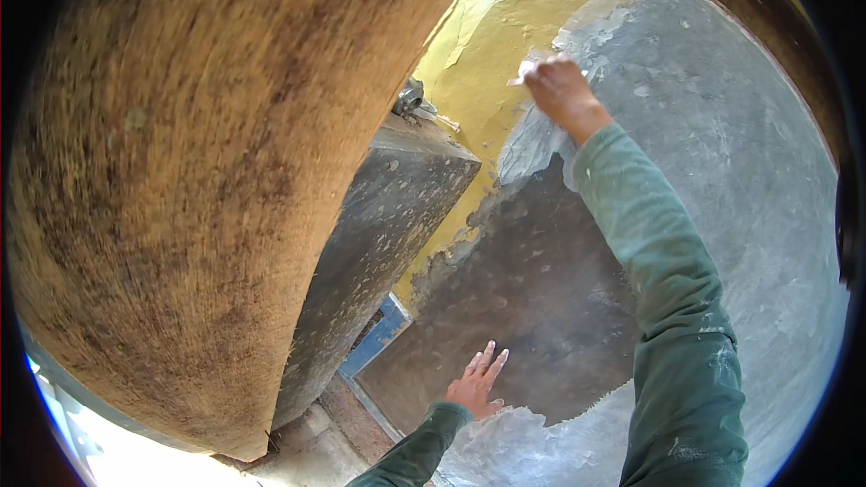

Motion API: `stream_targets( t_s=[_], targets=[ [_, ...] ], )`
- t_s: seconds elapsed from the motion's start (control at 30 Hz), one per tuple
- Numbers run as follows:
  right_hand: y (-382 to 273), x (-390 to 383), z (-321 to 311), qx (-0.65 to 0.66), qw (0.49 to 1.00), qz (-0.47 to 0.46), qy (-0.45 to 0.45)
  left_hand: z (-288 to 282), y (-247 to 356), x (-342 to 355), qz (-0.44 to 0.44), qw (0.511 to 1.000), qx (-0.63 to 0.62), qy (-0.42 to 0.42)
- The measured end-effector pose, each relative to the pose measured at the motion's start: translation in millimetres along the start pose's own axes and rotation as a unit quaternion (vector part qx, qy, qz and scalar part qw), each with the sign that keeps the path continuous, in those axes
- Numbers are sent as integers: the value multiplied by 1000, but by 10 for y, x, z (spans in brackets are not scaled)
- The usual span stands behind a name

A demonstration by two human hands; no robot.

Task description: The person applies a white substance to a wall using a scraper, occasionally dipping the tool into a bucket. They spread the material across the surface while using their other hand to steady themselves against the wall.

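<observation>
My right hand (561,90) is raised and closed against the wall, at the border between yellow paint (487,45) and a pale grey plaster coat (713,117). A thin whitish piece (526,70) sticks out from its fingers; blur and the fingers hide what kind of thing it is. Lower down, my left hand (476,386) has its fingers spread at a dark brown-grey patch of wall (532,280), just above the ragged edge of more pale plaster. Nothing shows in that hand. White smears mark my green right sleeve (681,325).
A big worn wooden board (171,171) fills the left side, close to me. Behind it juts a grey speckled slab (397,198) with a metal fitting (409,96) on top. A blue strip (377,338) runs low by the wall. A dark red-brown frame (758,4) stands at upper right.
</observation>
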State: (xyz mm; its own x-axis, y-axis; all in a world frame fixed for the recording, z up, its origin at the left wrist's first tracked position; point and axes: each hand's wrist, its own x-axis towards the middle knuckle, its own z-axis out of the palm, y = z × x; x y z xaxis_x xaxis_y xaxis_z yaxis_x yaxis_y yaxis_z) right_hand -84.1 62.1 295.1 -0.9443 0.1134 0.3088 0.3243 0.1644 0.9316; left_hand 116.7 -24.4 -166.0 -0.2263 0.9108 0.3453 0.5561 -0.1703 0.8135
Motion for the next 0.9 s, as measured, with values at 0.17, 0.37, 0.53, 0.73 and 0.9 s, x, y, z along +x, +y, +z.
stream_targets(
  t_s=[0.17,0.37,0.53,0.73,0.9],
  targets=[
    [117,-369,-47,204,967,-124,84,42,-15,37,10,1000,3,8],
    [818,-222,-165,25,989,88,115,27,51,38,11,1000,11,0],
    [377,-201,115,7,993,3,114,52,29,53,9,1000,17,12],
    [-188,-500,233,45,982,-135,123,47,69,29,11,1000,3,29],
    [-220,-975,209,70,976,-189,88,54,80,11,4,999,16,38]
  ],
)
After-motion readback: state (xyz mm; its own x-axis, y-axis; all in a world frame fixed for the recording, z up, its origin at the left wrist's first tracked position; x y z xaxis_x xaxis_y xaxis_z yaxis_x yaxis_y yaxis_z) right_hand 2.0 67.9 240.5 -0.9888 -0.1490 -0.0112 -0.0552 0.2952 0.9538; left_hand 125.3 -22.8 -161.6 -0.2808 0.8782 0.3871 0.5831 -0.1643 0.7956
